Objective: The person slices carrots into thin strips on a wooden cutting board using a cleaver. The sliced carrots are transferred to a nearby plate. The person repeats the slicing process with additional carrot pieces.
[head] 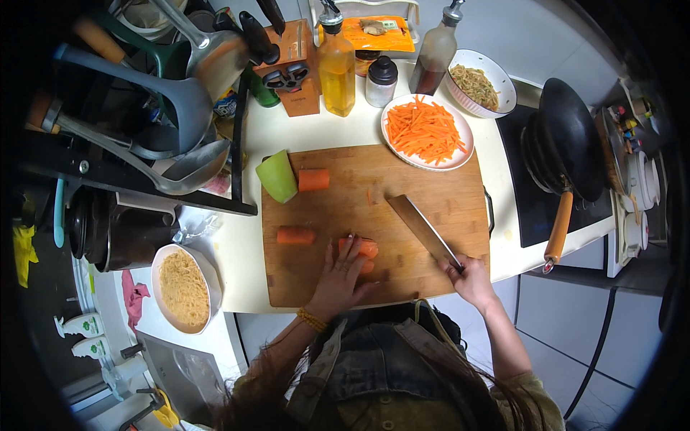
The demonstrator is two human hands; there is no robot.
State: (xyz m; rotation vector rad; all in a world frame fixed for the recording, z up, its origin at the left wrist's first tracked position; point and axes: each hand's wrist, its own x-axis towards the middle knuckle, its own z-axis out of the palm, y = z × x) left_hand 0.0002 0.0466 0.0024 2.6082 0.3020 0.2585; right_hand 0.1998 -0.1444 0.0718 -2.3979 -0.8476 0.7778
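Observation:
On the wooden cutting board (442, 194), my left hand (340, 272) rests its fingers on a cut carrot piece (367, 248); another bit of carrot lies just below it. My right hand (470, 280) grips a kitchen cleaver (426, 229) by the handle, its blade angled up and left over the board, apart from the carrot. Two more carrot chunks lie to the left, one near the board's upper part (314, 179) and one lower (296, 235). A green vegetable piece (277, 176) sits at the upper left corner. A plate of carrot shreds (426, 132) overlaps the board's top edge.
Behind the board stand a knife block (302, 99), an oil bottle (337, 75) and a dark sauce bottle (434, 54). A noodle bowl (496, 81) and a wok (574, 140) are at right. Hanging ladles (188, 108) and a bowl of pale shreds (184, 288) are at left.

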